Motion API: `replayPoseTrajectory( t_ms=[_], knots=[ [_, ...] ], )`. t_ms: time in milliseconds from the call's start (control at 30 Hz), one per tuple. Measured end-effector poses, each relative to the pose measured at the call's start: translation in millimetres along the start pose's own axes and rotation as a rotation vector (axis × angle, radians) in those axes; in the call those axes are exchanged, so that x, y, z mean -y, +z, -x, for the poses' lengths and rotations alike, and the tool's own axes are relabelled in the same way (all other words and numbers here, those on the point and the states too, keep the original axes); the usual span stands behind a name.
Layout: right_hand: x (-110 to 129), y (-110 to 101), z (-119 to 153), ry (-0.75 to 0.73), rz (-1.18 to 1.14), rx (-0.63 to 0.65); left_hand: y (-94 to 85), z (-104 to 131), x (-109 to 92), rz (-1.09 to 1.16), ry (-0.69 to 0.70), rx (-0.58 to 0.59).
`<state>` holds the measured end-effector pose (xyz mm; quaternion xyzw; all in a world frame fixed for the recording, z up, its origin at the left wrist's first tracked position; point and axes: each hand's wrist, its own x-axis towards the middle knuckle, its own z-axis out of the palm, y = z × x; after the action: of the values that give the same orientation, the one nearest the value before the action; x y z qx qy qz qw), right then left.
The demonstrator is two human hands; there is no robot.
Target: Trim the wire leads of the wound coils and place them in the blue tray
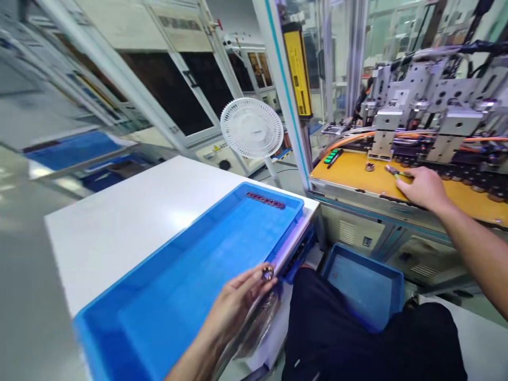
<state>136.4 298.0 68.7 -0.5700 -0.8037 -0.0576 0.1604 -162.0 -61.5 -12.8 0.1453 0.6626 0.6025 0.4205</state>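
- Our left hand (243,290) has a small round part (267,273) pinched between thumb and fingertips, with the gap drawn in to the width of the part; its round face shows, but its finer detail is too small to tell.
- That part is above the near right-hand edge of the blue tray (190,264), well apart from the row (265,200) of small dark-red pieces lying inside at the far end.
- Our right hand (425,186) reaches out to the yellow bench (345,172), fingers bent and thumb forward, closed about the handles of the pliers (392,170). How hard we squeeze we cannot tell.
- Just beyond the pliers' tip, to the left, a loose ring (370,166) lies on the bench, apart from the tool; more round pieces (478,185) line up along the foot of the machine (397,100).
- We judge the step in hand to be handling single parts between bench and tray, one hand on the tool and the other on the part.
- As we judge it, moving on from here calls for a steady pinch on the left, clear of the tray's rim, and a light, controlled hold on the pliers.
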Motion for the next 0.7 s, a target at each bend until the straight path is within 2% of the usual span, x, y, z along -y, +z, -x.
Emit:
replayPoseTrajectory(
  t_ms=[67,133,267,367,533,700],
  knots=[
    [-0.6,2.3,-0.4,0.006,0.003,-0.008,-13.7,-31.4,-13.9,-0.17,0.107,-0.056],
    [-1.1,3.8,-0.1,0.01,0.008,-0.013,-16.9,-70.0,-22.3,-0.272,0.149,-0.094],
    [-1.8,5.3,0.0,0.022,0.022,-0.026,1.3,-150.3,-21.9,-0.448,0.214,-0.082],
    [-2.4,6.2,-0.6,0.016,0.032,-0.039,19.2,-197.2,-13.9,-0.555,0.28,-0.066],
    [-2.6,8.8,-1.7,-0.003,0.032,-0.06,32.8,-246.9,3.3,-0.724,0.327,-0.032],
    [-2.0,9.8,-2.2,0.001,0.021,-0.072,39.6,-275.9,16.1,-0.823,0.344,-0.045]
  ],
)
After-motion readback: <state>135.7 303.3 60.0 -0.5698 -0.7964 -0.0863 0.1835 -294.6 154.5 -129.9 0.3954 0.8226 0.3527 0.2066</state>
